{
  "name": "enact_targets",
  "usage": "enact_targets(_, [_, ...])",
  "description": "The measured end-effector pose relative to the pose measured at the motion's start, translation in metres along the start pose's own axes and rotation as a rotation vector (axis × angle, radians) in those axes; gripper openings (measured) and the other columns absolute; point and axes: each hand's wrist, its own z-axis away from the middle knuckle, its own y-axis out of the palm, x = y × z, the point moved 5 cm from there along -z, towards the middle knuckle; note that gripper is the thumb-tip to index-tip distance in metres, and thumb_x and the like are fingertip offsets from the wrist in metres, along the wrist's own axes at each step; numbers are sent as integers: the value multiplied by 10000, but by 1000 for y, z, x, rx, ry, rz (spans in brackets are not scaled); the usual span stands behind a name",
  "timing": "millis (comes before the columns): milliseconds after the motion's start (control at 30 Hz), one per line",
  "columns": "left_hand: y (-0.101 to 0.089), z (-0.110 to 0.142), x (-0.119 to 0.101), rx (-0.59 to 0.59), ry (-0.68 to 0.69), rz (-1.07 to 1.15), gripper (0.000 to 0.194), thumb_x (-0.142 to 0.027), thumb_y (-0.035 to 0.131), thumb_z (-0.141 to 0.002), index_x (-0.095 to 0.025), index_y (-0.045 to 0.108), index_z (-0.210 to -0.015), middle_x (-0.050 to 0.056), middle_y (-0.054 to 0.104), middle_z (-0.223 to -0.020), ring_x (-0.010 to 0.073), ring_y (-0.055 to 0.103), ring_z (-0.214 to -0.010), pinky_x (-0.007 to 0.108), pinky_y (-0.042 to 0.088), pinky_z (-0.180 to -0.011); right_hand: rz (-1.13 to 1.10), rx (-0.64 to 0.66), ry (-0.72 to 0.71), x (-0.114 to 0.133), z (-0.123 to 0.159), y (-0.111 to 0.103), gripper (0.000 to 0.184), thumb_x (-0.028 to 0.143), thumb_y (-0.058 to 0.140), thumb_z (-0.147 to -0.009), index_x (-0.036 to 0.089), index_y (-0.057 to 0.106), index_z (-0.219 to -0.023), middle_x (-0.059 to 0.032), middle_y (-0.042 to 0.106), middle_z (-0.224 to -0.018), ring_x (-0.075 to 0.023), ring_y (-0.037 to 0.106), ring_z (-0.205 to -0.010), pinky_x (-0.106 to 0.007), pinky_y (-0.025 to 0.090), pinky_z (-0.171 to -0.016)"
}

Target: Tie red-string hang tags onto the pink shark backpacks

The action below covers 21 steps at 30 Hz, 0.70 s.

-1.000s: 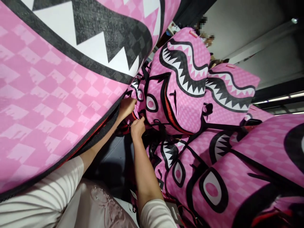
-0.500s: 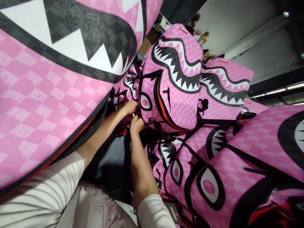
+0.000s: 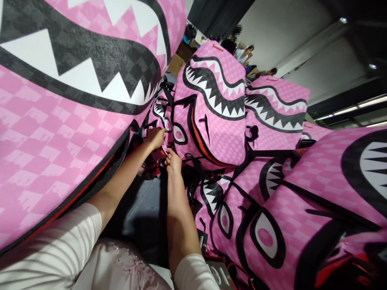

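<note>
My left hand point(image 3: 156, 137) reaches to the small pink shark-mouth bag point(image 3: 159, 108) in the middle, its fingers closed at the bag's lower edge. Just below and to the right, my right hand point(image 3: 174, 161) is closed in a pinch. A narrow pink piece of the small bag shows between the two hands. Red fabric or straps point(image 3: 156, 170) hang under them. A large pink backpack point(image 3: 214, 104) with a partly unzipped, red-lined front stands right of my hands. The exact spot each set of fingertips grips is too small to make out.
Close on the left looms a big pink bag point(image 3: 75, 133), its zip open beside my left arm. More pink bags point(image 3: 238, 217) are heaped on the right, another backpack point(image 3: 275, 104) behind them. A dark grey surface point(image 3: 145, 201) lies beneath my arms. People sit in the background.
My view has turned slightly, so the bags sit further left. My hands have drawn a little apart, and a pink strip now shows between them.
</note>
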Motion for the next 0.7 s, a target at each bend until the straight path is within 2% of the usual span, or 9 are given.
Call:
enact_targets(133, [5, 7, 20, -54, -6, 159, 262, -172, 456, -909, -167, 664, -1067, 97, 668, -1150, 202, 568, -1114, 334, 425, -992, -269, 86, 140, 2, 8, 2, 114, 150, 506, -866, 177, 534, -759, 148, 224, -397, -24, 177, -297, -139, 148, -320])
enact_targets(267, [6, 17, 29, -55, 10, 293, 219, -217, 593, -846, -194, 662, -1053, 57, 691, -1106, 193, 600, -1051, 319, 443, -972, -398, 222, 148, 2, 11, 4, 176, 172, 418, -938, 178, 514, -791, 139, 221, -436, -27, 177, -309, -121, 167, -325])
enact_targets(367, [7, 25, 31, -17, 32, 377, 263, -188, 624, -814, -193, 655, -1076, 50, 683, -1123, 177, 611, -1027, 286, 463, -932, -399, 275, 122, 0, 12, 5, 135, 201, 469, -939, 174, 507, -812, 123, 326, -486, -12, 248, -345, -97, 199, -344])
enact_targets(467, [9, 33, 30, -5, 64, 400, 236, -133, 599, -814, -192, 666, -1032, 47, 683, -1092, 160, 611, -1017, 269, 460, -927, -361, 256, 97, -2, 13, 4, 113, 179, 577, -880, 169, 501, -797, 92, 465, -565, -7, 373, -409, -90, 278, -376])
enact_targets(600, [10, 43, 18, 7, 148, 343, 178, -179, 551, -863, -181, 694, -968, 50, 680, -974, 146, 609, -911, 258, 462, -843, -376, 197, 75, -3, 15, 5, 58, 143, 586, -849, 146, 548, -806, 61, 554, -613, -21, 474, -463, -104, 337, -395])
enact_targets(700, [9, 49, 4, -73, 237, 158, 195, -233, 544, -876, -218, 717, -964, 59, 675, -1030, 193, 569, -999, 346, 412, -930, -376, 160, 6, -4, 14, 4, 52, 152, 630, -808, 131, 582, -808, 44, 599, -642, -32, 524, -489, -117, 356, -401])
